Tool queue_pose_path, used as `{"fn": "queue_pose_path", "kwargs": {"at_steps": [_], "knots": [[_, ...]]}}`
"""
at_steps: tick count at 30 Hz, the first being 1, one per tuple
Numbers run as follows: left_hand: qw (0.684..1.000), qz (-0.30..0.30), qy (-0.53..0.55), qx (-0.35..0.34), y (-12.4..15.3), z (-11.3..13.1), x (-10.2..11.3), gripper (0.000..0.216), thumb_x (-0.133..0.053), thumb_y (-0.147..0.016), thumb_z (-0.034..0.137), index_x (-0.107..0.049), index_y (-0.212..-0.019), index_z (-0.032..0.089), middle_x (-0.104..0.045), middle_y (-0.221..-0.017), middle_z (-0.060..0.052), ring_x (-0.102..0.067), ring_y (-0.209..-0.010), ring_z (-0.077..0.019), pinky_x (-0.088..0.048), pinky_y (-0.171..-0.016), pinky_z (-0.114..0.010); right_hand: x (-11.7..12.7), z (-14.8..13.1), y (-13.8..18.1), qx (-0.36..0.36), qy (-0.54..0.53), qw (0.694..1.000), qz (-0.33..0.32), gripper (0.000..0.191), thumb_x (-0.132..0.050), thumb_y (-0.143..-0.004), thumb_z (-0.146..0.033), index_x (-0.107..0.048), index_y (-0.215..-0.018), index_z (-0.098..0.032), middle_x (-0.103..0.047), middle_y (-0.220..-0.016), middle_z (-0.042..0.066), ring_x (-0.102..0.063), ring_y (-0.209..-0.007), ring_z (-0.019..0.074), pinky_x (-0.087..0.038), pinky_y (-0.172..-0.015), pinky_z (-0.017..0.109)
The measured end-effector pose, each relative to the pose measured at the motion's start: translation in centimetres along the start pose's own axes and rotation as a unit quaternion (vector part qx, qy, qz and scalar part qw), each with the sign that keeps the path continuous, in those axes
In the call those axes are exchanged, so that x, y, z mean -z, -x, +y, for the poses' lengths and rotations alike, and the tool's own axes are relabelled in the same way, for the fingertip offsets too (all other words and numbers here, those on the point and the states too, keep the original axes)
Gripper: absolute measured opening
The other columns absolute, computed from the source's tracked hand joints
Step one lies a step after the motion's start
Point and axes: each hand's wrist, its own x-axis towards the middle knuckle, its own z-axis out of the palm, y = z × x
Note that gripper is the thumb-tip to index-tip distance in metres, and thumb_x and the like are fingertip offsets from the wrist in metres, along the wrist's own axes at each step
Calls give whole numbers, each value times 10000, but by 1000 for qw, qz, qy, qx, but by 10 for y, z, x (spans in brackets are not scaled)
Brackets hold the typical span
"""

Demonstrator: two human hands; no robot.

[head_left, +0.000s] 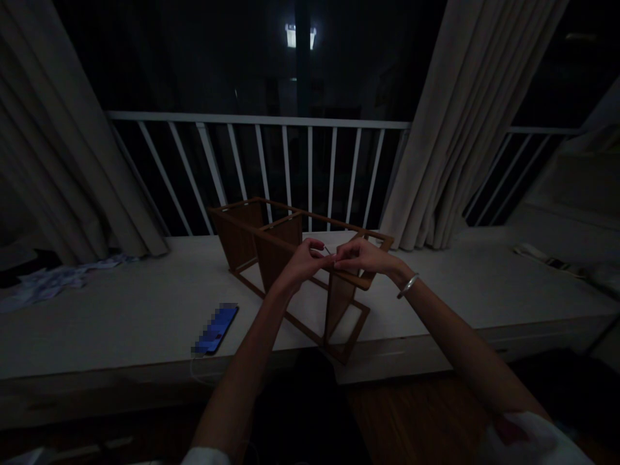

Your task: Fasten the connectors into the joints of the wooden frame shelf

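Note:
A brown wooden rack (271, 248) of thin slats and upright panels stands slantwise on a long white ledge (121, 303). Both my hands meet above its near end. My left hand (303, 258) has its fingers curled and pinched toward the right one. My right hand (361, 256), with a silver bangle on the wrist, is pinched too. A small thin pale piece (328, 250) shows between the fingertips; I cannot make out what it is. The room is dim.
A phone (216, 329) with a lit blue screen lies on the ledge at the left front, a cable running from it. Crumpled papers (53, 281) lie far left. Behind are a white railing (290, 168), curtains (460, 123) and a dark window. A strap-like thing (545, 256) lies far right.

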Motion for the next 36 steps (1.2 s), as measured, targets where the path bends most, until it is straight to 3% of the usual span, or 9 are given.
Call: {"fn": "queue_pose_path", "kwargs": {"at_steps": [10,23,26,32,36], "knots": [[1000,-5,-24,-5,2,6,1,476,-673,-560,392,-485,-919,141,-513,-733,-10,-475,-640,-96,-367,-583,-222,-1,-1,0,-4,9,1000,2,255,-618,-638,-361,-592,-686,-112,-524,-607,-13,-455,-592,85,-348,-557,212],[999,-37,-15,-37,2,8,1,423,-638,-608,377,-546,-950,145,-555,-843,-47,-481,-707,-108,-377,-624,-233,3,0,0,19,-49,998,27,172,-558,-683,-256,-623,-777,-128,-607,-751,31,-543,-738,134,-399,-703,260],[998,-48,-13,-39,2,7,1,398,-630,-618,377,-557,-933,145,-565,-850,-48,-489,-703,-108,-374,-618,-228,3,2,-1,23,-62,996,65,168,-547,-685,-259,-620,-766,-132,-609,-771,38,-543,-755,139,-399,-708,263],[997,-61,-13,-46,4,7,0,321,-614,-635,377,-577,-855,146,-572,-772,-30,-502,-673,-109,-374,-606,-227,4,19,-6,19,-115,967,227,206,-551,-673,-297,-612,-806,-152,-582,-780,24,-497,-658,103,-395,-627,236],[996,-72,-10,-54,4,4,1,312,-603,-648,385,-588,-840,140,-577,-754,-32,-513,-679,-115,-385,-636,-240,5,24,-9,22,-122,961,247,232,-554,-671,-285,-610,-860,-163,-580,-828,33,-508,-739,122,-402,-663,243]]}}
